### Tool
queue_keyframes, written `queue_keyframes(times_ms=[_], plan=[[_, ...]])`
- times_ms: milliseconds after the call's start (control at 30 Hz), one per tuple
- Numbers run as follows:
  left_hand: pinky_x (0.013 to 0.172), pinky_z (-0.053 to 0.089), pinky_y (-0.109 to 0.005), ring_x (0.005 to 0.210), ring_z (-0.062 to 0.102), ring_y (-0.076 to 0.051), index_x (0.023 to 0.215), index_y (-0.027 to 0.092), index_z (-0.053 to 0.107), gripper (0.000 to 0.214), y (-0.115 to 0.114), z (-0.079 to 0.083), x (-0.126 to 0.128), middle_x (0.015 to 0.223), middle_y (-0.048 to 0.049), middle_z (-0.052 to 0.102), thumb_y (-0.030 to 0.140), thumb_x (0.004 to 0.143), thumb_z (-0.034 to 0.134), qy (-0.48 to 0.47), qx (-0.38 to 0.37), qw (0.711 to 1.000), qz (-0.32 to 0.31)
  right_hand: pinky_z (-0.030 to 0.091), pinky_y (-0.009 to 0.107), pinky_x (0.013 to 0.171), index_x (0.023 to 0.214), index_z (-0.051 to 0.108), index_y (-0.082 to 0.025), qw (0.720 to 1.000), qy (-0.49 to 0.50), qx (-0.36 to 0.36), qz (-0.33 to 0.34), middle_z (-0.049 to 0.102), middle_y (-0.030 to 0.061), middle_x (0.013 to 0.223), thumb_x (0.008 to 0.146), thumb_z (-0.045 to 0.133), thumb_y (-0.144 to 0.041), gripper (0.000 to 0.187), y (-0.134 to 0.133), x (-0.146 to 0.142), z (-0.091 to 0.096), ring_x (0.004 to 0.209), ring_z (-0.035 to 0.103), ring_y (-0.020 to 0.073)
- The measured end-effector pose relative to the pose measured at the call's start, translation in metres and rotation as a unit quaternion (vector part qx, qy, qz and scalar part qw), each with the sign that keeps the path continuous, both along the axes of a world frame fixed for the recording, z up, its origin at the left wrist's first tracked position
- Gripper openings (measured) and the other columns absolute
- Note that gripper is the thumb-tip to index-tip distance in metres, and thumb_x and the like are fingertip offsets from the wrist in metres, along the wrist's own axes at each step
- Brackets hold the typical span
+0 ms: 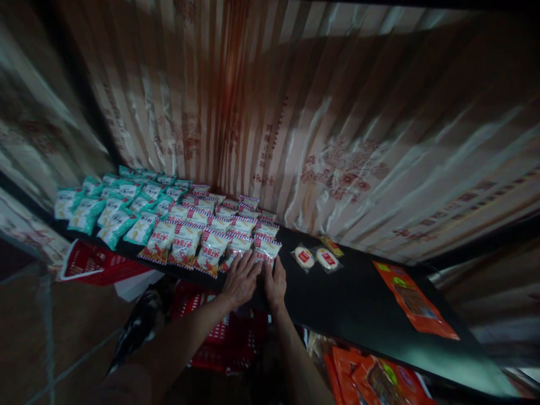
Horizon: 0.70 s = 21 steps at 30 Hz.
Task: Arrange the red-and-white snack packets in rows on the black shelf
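Observation:
My left hand lies with its fingers stretched over the lower front of a white snack bag in the front row. Beside it, my right hand touches the lower edge of the row's rightmost snack bag, its fingers extended and slightly apart. Both bags have red print and striped edges. More snack bags of this kind stand tilted in close rows to the left and behind. Farther left are rows of teal and white snack bags. The fingertips partly cover the bags they touch.
Right of the rows, two round wrapped cakes and a small yellow packet lie on the black table. An orange packet lies farther right. Red baskets and more orange packets are below the front edge. A pleated curtain hangs behind.

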<state>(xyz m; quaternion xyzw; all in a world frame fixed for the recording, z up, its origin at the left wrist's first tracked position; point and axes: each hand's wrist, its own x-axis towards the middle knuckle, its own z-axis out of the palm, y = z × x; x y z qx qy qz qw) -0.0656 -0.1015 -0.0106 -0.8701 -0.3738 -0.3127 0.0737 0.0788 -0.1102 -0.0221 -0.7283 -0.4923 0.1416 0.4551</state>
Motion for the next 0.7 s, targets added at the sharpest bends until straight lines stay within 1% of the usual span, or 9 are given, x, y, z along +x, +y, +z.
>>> queue_keyframes(times_ms=[200,333,467,567,700], plan=[[0.116,0.016,-0.047,0.143,0.017,-0.025,0.139,0.020,0.041,0.051,0.000,0.000,-0.001,0.151,-0.0084,0.033,0.030,0.089,0.047,0.012,-0.021,1.000,0.007,0.032,0.046,0.105,0.138,0.043,-0.012,1.000,0.027,-0.011,-0.004,0.049,0.0179,0.137,0.084,0.028,-0.068,0.079,0.001,0.003,-0.003,0.128,0.042,0.0306],[0.116,0.014,-0.047,0.144,0.016,-0.025,0.139,0.020,0.041,0.051,0.000,0.001,-0.003,0.152,-0.0074,0.031,0.031,0.090,0.046,0.024,-0.024,0.999,0.009,0.029,0.047,0.107,0.137,0.043,-0.009,1.000,0.028,-0.007,-0.006,0.048,0.0200,0.138,0.081,0.027,-0.071,0.085,0.003,0.003,-0.003,0.129,0.041,0.0319],[0.117,0.014,-0.046,0.144,0.016,-0.024,0.138,0.020,0.041,0.050,0.000,0.000,-0.004,0.152,-0.0064,0.031,0.029,0.090,0.045,0.025,-0.024,0.999,0.009,0.031,0.047,0.106,0.136,0.045,-0.009,0.999,0.043,-0.023,-0.013,0.050,0.0205,0.136,0.080,0.027,-0.073,0.087,0.001,-0.001,0.004,0.128,0.043,0.0323],[0.116,0.014,-0.047,0.143,0.017,-0.024,0.139,0.017,0.040,0.051,0.000,0.000,-0.002,0.152,-0.0066,0.032,0.027,0.089,0.045,0.019,-0.020,1.000,0.009,0.031,0.046,0.106,0.136,0.045,-0.008,0.998,0.058,-0.025,-0.012,0.049,0.0203,0.136,0.080,0.028,-0.072,0.087,-0.001,-0.003,0.010,0.129,0.042,0.0316],[0.116,0.014,-0.047,0.143,0.017,-0.025,0.139,0.014,0.039,0.052,0.000,0.001,-0.001,0.150,-0.0067,0.035,0.024,0.089,0.045,0.012,-0.015,1.000,0.016,0.029,0.044,0.108,0.137,0.044,-0.010,0.995,0.093,-0.029,-0.006,0.046,0.0179,0.141,0.082,0.031,-0.070,0.082,-0.001,0.007,0.015,0.131,0.040,0.0295]])
